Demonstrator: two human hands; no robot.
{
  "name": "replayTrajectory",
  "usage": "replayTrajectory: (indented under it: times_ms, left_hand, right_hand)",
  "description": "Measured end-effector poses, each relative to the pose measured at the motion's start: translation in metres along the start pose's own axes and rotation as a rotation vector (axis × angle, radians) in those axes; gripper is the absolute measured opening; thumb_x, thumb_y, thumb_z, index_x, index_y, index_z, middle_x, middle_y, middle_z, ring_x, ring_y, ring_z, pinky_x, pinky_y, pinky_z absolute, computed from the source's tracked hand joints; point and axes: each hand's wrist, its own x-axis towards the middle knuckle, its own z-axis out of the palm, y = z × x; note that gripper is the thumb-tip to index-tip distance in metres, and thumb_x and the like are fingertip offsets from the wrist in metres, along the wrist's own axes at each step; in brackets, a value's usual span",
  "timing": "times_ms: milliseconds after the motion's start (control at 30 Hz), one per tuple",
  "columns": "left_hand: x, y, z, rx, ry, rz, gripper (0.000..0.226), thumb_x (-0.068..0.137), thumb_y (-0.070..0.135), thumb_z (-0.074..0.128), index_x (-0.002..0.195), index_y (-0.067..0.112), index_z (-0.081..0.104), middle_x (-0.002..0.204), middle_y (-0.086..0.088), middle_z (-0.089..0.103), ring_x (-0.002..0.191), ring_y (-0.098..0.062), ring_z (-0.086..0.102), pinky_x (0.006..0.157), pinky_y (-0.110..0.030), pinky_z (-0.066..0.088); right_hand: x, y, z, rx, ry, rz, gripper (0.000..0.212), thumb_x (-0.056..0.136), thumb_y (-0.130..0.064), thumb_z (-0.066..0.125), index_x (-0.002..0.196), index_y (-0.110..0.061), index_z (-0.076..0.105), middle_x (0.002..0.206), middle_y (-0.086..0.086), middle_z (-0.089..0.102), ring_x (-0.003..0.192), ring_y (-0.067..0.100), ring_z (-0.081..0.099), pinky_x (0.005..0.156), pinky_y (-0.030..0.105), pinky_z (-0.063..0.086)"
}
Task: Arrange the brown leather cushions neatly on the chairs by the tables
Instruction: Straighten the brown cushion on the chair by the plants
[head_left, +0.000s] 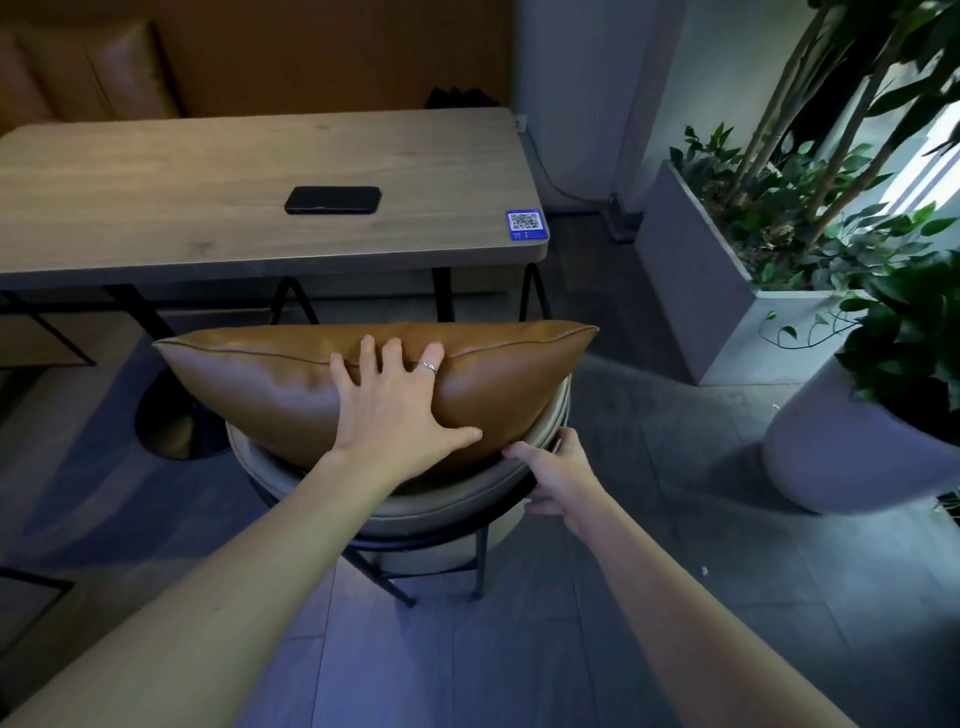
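One cushion (291, 379), one chair (415, 506), one table (208, 197), one phone (332, 200).

1. On my feed, both forearms come in bare from the bottom edge; no sleeve, watch or bracelet shows on either.
2. My left hand (397, 410) wears a thin silver-coloured ring band (429, 367) on one finger.
3. My right hand (553, 475) wears no ring or glove that I can make out.
4. Fingernails look short and unpainted.
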Motion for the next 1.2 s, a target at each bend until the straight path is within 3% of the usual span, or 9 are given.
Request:
replayTrajectory:
  times_ms: [133, 200, 333, 467, 667, 867, 1000, 1200]
  left_hand:
    - [0.022, 0.035, -0.016, -0.09, -0.002, 0.012, 0.113, 0.071, 0.08, 0.065, 0.155, 0.017, 0.023, 0.165, -0.009, 0.026, 0.155, -0.033, 0.013, 0.122, -0.059, 0.012]
    - [0.032, 0.05, -0.017, -0.132, -0.008, 0.043, 0.112, 0.071, 0.077, 0.067, 0.156, 0.022, 0.02, 0.168, -0.007, 0.021, 0.156, -0.031, 0.009, 0.122, -0.06, 0.012]
    - [0.043, 0.079, -0.013, -0.124, -0.032, 0.113, 0.11, 0.072, 0.075, 0.068, 0.158, 0.036, 0.012, 0.17, -0.004, 0.013, 0.156, -0.031, 0.004, 0.121, -0.064, 0.005]
    - [0.047, 0.091, -0.006, -0.11, -0.01, 0.093, 0.102, 0.074, 0.073, 0.066, 0.157, 0.04, 0.017, 0.168, -0.002, 0.022, 0.155, -0.032, 0.011, 0.12, -0.064, 0.009]
    - [0.043, 0.089, 0.005, -0.086, 0.067, 0.117, 0.084, 0.08, 0.066, 0.063, 0.153, 0.04, 0.031, 0.16, 0.003, 0.038, 0.15, -0.028, 0.024, 0.118, -0.062, 0.013]
    - [0.042, 0.087, 0.003, -0.095, 0.062, 0.129, 0.078, 0.085, 0.061, 0.062, 0.153, 0.039, 0.032, 0.159, 0.003, 0.038, 0.15, -0.028, 0.025, 0.118, -0.061, 0.013]
    - [0.04, 0.083, 0.002, -0.111, 0.06, 0.136, 0.075, 0.086, 0.057, 0.064, 0.153, 0.039, 0.033, 0.159, 0.005, 0.038, 0.149, -0.026, 0.025, 0.118, -0.06, 0.012]
    - [0.039, 0.075, 0.001, -0.148, 0.025, 0.157, 0.075, 0.087, 0.055, 0.064, 0.153, 0.039, 0.032, 0.16, 0.005, 0.036, 0.15, -0.026, 0.023, 0.119, -0.061, 0.01]
  right_hand:
    - [0.002, -0.003, -0.014, 0.033, -0.118, 0.05, 0.074, 0.082, -0.034, 0.083, 0.135, -0.032, 0.032, 0.137, 0.012, 0.057, 0.116, 0.041, 0.065, 0.095, 0.056, 0.058]
    - [0.006, -0.003, -0.02, 0.078, -0.125, 0.06, 0.074, 0.085, -0.032, 0.081, 0.142, -0.028, 0.034, 0.136, 0.014, 0.055, 0.116, 0.041, 0.063, 0.094, 0.056, 0.058]
    - [0.022, -0.008, -0.03, 0.122, -0.077, 0.034, 0.095, 0.082, -0.034, 0.081, 0.157, -0.028, 0.024, 0.145, 0.019, 0.052, 0.111, 0.043, 0.066, 0.08, 0.049, 0.064]
    - [0.03, -0.016, -0.032, 0.16, -0.084, 0.037, 0.09, 0.083, -0.031, 0.079, 0.158, -0.023, 0.029, 0.142, 0.018, 0.055, 0.107, 0.043, 0.068, 0.066, 0.045, 0.066]
    - [0.031, -0.013, -0.033, 0.191, -0.077, 0.018, 0.1, 0.073, -0.028, 0.084, 0.158, -0.023, 0.032, 0.137, 0.016, 0.06, 0.094, 0.041, 0.074, 0.062, 0.044, 0.066]
    - [0.024, -0.004, -0.024, 0.257, -0.062, 0.018, 0.108, 0.073, -0.038, 0.082, 0.164, -0.035, 0.024, 0.146, 0.01, 0.058, 0.104, 0.037, 0.072, 0.074, 0.047, 0.067]
    - [0.017, 0.0, -0.014, 0.269, -0.042, 0.026, 0.107, 0.077, -0.05, 0.079, 0.164, -0.041, 0.017, 0.155, 0.006, 0.05, 0.108, 0.037, 0.07, 0.069, 0.043, 0.067]
    - [0.013, 0.004, -0.01, 0.261, -0.034, 0.019, 0.102, 0.084, -0.051, 0.077, 0.165, -0.039, 0.015, 0.16, 0.006, 0.046, 0.108, 0.037, 0.071, 0.063, 0.037, 0.065]
